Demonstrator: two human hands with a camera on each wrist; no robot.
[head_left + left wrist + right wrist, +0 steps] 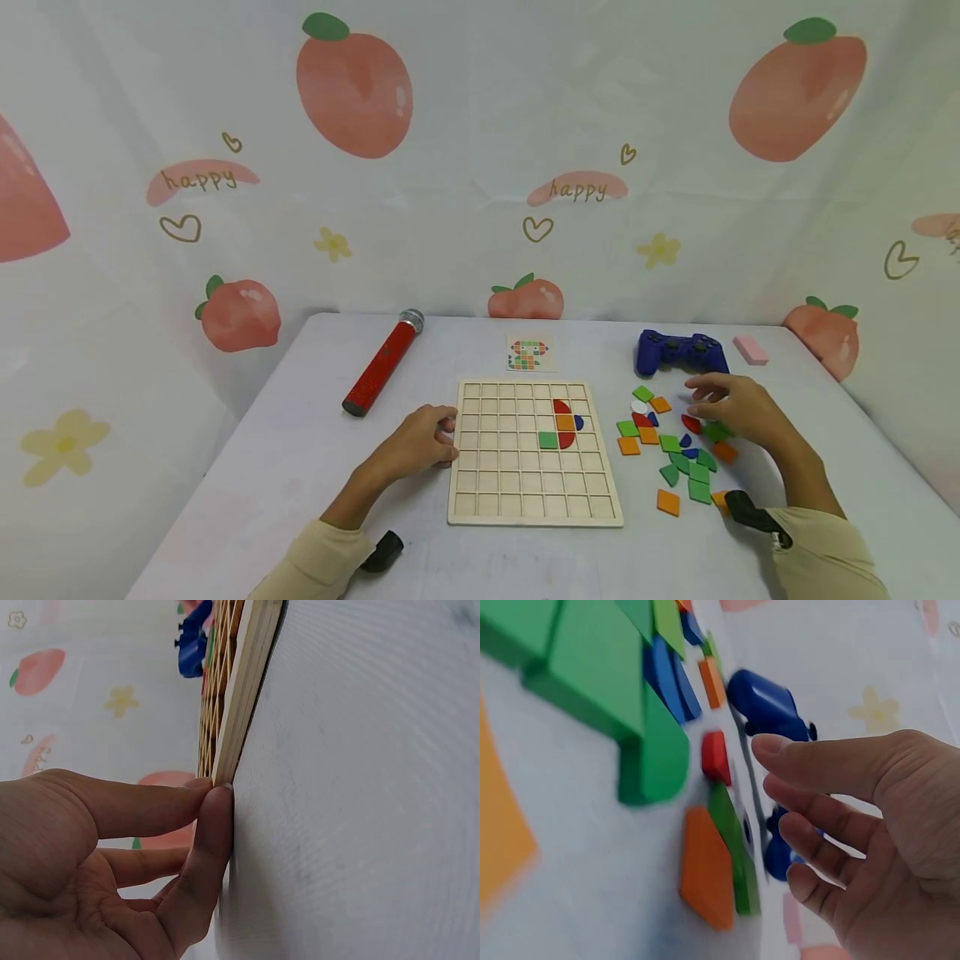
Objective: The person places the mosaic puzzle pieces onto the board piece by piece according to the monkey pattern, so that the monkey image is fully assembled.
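My left hand point(420, 440) pinches the left edge of a wooden grid board point(495, 483), thumb and finger meeting at its rim in the left wrist view. On the board's right side lie red half-circles point(567, 440), an orange square point(565, 422), a blue half-circle point(579, 422) and a green square point(548, 440). My right hand point(738, 406) hovers over loose coloured pieces right of the board, its fingers relaxed and holding nothing. Near its fingertips are a red piece point(715, 757) and an orange square point(706, 866).
Behind the board lies a small picture card point(531, 353) with a coloured figure. A red microphone point(382, 364) lies at the left. At the back right are a blue game controller point(680, 350) and a pink block point(751, 350). Several orange and green squares point(668, 502) lie scattered nearer.
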